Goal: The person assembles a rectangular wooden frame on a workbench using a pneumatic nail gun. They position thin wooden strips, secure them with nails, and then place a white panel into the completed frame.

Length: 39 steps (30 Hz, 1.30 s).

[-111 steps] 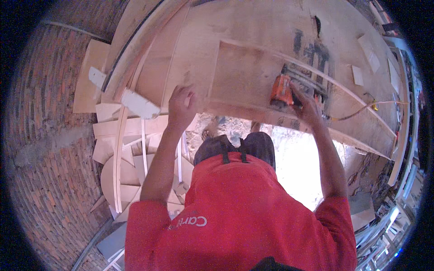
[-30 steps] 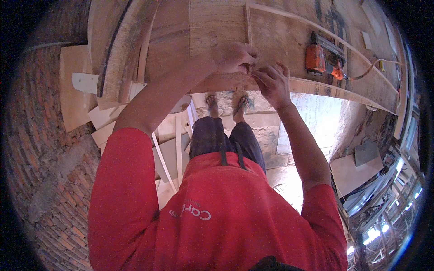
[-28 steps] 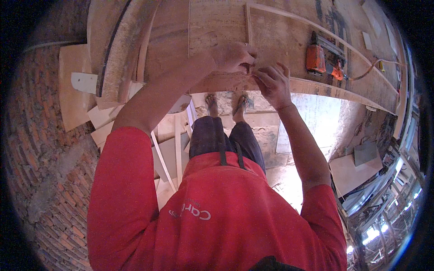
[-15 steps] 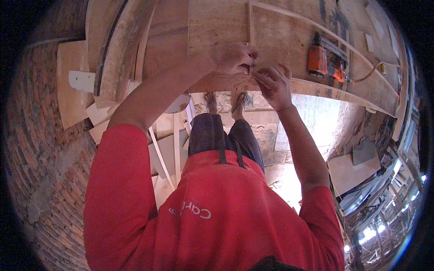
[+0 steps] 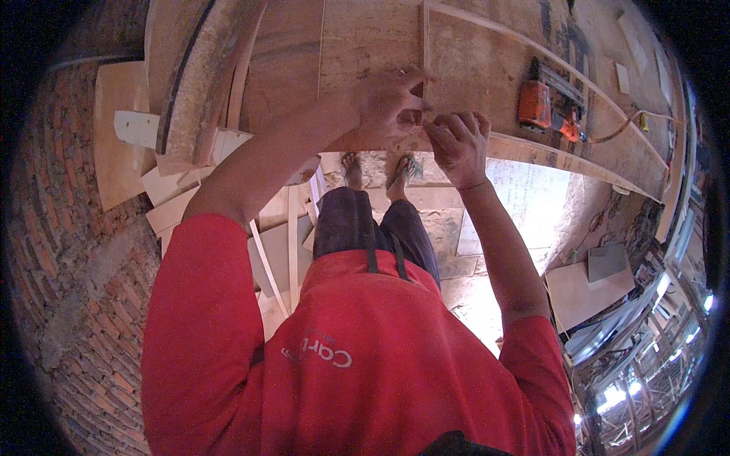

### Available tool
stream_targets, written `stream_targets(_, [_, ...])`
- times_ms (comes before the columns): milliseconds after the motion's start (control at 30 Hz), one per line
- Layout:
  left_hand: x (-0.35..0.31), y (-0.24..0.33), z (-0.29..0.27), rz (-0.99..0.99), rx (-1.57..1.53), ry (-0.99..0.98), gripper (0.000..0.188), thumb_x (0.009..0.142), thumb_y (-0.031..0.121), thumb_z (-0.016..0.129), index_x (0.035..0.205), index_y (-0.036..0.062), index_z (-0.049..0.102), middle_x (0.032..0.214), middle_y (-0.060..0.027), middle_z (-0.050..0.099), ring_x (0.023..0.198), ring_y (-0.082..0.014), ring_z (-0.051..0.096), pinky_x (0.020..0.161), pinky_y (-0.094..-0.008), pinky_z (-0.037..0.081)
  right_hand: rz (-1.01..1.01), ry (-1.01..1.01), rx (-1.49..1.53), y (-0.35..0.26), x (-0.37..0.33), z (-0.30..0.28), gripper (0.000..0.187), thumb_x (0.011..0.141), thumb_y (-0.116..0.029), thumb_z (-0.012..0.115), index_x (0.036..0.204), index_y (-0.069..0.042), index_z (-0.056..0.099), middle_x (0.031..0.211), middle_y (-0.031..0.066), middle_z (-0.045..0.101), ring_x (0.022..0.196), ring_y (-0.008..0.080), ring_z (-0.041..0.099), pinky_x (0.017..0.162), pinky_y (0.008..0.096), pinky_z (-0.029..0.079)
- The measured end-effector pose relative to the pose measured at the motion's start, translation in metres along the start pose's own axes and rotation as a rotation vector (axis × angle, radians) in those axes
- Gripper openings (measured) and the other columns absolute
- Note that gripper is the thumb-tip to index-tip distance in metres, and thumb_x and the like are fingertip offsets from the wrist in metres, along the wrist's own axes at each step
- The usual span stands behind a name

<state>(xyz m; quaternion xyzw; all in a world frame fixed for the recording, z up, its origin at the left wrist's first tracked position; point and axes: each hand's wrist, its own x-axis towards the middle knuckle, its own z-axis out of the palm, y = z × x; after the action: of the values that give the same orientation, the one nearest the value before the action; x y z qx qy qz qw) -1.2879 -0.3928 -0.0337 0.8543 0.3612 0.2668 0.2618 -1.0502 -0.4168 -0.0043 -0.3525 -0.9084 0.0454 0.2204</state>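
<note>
Both my hands are close together above the near edge of a brown wooden panel (image 5: 365, 45). My left hand (image 5: 388, 102) has its fingers bent and spread apart, with nothing visible in them. Just right of it, my right hand (image 5: 460, 144) is closed, thumb and fingertips pinched towards the left fingers. Whatever it pinches is too small to make out. A thin wooden strip (image 5: 426, 34) lies on the panel, its near end close to my left fingertips.
An orange nail gun (image 5: 536, 102) lies on the panel to the right, with a hose (image 5: 620, 131) attached. A long wooden strip (image 5: 517, 38) runs diagonally behind it. Curved boards (image 5: 201, 83) stand at left, near a brick wall (image 5: 68, 281). Offcuts (image 5: 293, 243) lie below.
My left fingers have spread wider than before. My right hand stays pinched in nearly the same place. The whole view has shifted slightly.
</note>
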Motion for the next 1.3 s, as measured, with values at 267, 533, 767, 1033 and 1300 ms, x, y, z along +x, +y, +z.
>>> stream_targets(267, [-0.012, 0.003, 0.008, -0.014, 0.184, 0.164, 0.044, 0.072, 0.044, 0.087, 0.115, 0.0327, 0.079, 0.156, -0.0059, 0.044, 0.146, -0.0291, 0.043, 0.113, -0.0545, 0.04, -0.012, 0.014, -0.005, -0.003, 0.0, -0.002, 0.021, 0.075, -0.012, 0.081, 0.094, -0.019, 0.075, 0.097, -0.0029, 0.07, 0.095, 0.0226, 0.064, 0.095, 0.0446, 0.042])
stream_targets(533, [-0.012, 0.002, 0.016, -0.017, 0.222, 0.147, 0.048, 0.072, 0.044, 0.087, 0.118, 0.0336, 0.077, 0.159, -0.0047, 0.042, 0.151, -0.0282, 0.036, 0.12, -0.055, 0.032, 0.054, 0.008, 0.036, -0.002, 0.003, -0.008, 0.025, 0.077, -0.013, 0.081, 0.099, -0.02, 0.075, 0.097, -0.0027, 0.071, 0.097, 0.0227, 0.065, 0.099, 0.046, 0.041])
stream_targets(767, [-0.015, -0.002, 0.013, 0.018, 0.165, 0.179, 0.049, 0.073, 0.044, 0.087, 0.119, 0.0327, 0.077, 0.158, -0.006, 0.042, 0.149, -0.0325, 0.039, 0.119, -0.0571, 0.034, -0.058, -0.073, -0.072, 0.004, -0.006, -0.01, 0.037, 0.075, -0.015, 0.079, 0.111, -0.025, 0.077, 0.106, -0.0034, 0.069, 0.106, 0.0215, 0.063, 0.104, 0.0487, 0.038])
stream_targets(1033, [-0.01, -0.004, 0.018, 0.031, 0.157, 0.2, 0.048, 0.074, 0.041, 0.086, 0.12, 0.0309, 0.077, 0.159, -0.0076, 0.042, 0.148, -0.0366, 0.039, 0.118, -0.0587, 0.036, -0.033, -0.099, -0.058, 0.006, -0.006, -0.013, 0.036, 0.077, -0.013, 0.077, 0.111, -0.024, 0.077, 0.109, -0.0019, 0.07, 0.108, 0.0219, 0.063, 0.102, 0.049, 0.04])
stream_targets(1300, [-0.007, 0.01, 0.01, -0.035, 0.166, 0.134, 0.05, 0.074, 0.037, 0.086, 0.123, 0.0283, 0.076, 0.159, -0.0079, 0.042, 0.153, -0.0289, 0.035, 0.122, -0.0589, 0.031, 0.429, 0.084, -0.04, 0.208, -0.065, -0.105, 0.035, 0.079, -0.015, 0.079, 0.113, -0.011, 0.072, 0.111, 0.014, 0.07, 0.1, 0.0389, 0.065, 0.088, 0.0458, 0.054])
